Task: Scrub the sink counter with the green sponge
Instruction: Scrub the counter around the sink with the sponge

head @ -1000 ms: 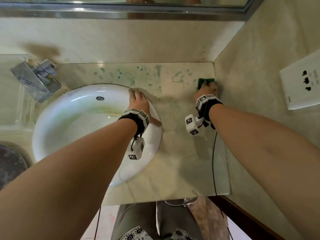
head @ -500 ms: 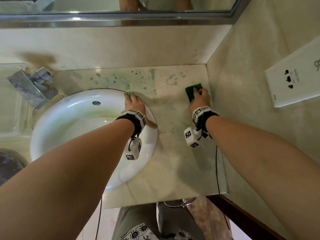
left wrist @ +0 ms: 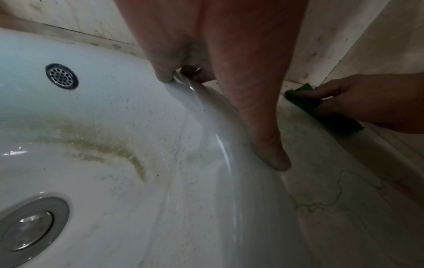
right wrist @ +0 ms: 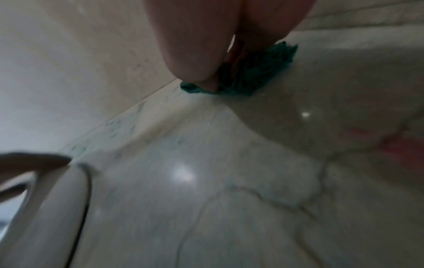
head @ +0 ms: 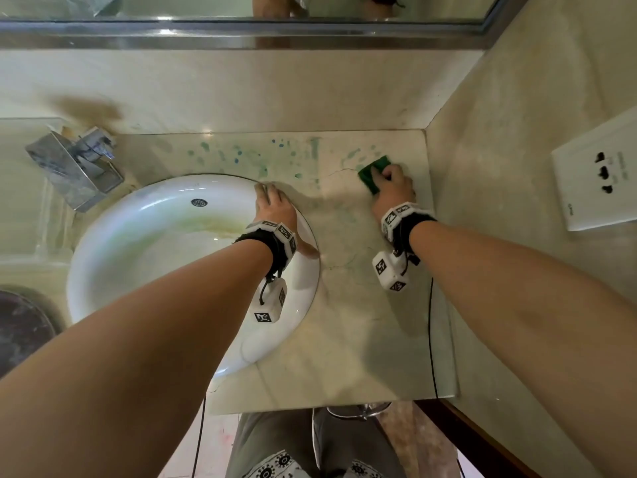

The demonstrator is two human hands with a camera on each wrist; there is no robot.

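Observation:
The green sponge [head: 372, 171] lies flat on the pale marble counter [head: 362, 322] near its back right corner. My right hand [head: 393, 188] presses down on it with curled fingers gripping it; the right wrist view shows the sponge [right wrist: 259, 72] squashed under the fingertips. Green stain spots [head: 241, 157] dot the counter's back strip, left of the sponge. My left hand [head: 275, 208] rests on the right rim of the white sink [head: 155, 243], fingers straight over the edge and thumb [left wrist: 270, 154] on the counter side, holding nothing.
A chrome faucet [head: 76, 167] stands at the sink's back left. Walls close the counter at the back and right, with a white socket plate [head: 599, 177] on the right wall. A mirror frame [head: 241, 32] runs above. The counter's front edge [head: 327, 405] is near my legs.
My right hand has slid the sponge left, away from the right wall and the back corner. The left hand has stayed on the sink rim.

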